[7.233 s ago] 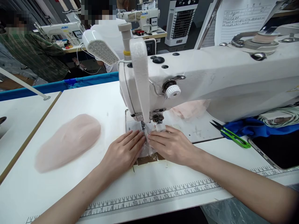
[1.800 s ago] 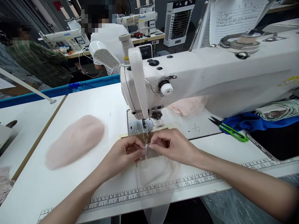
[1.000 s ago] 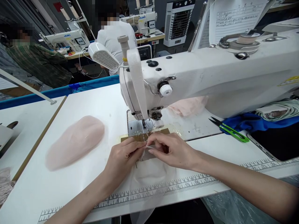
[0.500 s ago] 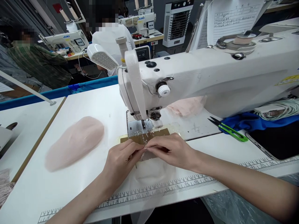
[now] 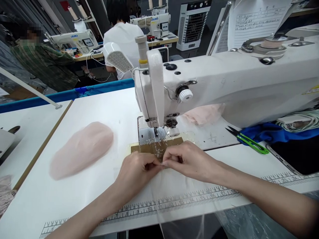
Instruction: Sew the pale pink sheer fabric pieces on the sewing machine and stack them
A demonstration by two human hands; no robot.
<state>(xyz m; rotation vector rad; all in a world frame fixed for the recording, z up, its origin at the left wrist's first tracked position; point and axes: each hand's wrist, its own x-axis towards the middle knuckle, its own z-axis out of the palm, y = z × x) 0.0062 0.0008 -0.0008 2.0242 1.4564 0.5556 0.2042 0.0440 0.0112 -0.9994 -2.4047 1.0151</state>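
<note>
My left hand (image 5: 141, 169) and my right hand (image 5: 190, 161) meet in front of the sewing machine (image 5: 169, 89), fingertips pinched close together. Between them they grip the edge of a thin, sheer pale fabric (image 5: 171, 181), which drapes over the table's front edge. Just behind my fingers lies a brown strip (image 5: 147, 147), speckled with loose thread bits, at the machine's metal plate (image 5: 144, 132). The needle and presser foot (image 5: 157, 132) are above that plate, apart from my hands. The fabric's exact edge inside the pinches is too small to make out.
Left on the white table (image 5: 124, 103) lies an oval pink fabric piece (image 5: 82, 151). More pink fabric (image 5: 204, 113) sits behind the needle. Green thread snips (image 5: 251, 142), blue cloth (image 5: 264, 132) and a phone (image 5: 296, 152) are at right. Two people work beyond the blue edge (image 5: 104, 87).
Both pinched hands have come slightly toward me, away from the needle, with the sheer fabric between them. The view has shifted a little, and more fabric hangs at the front edge.
</note>
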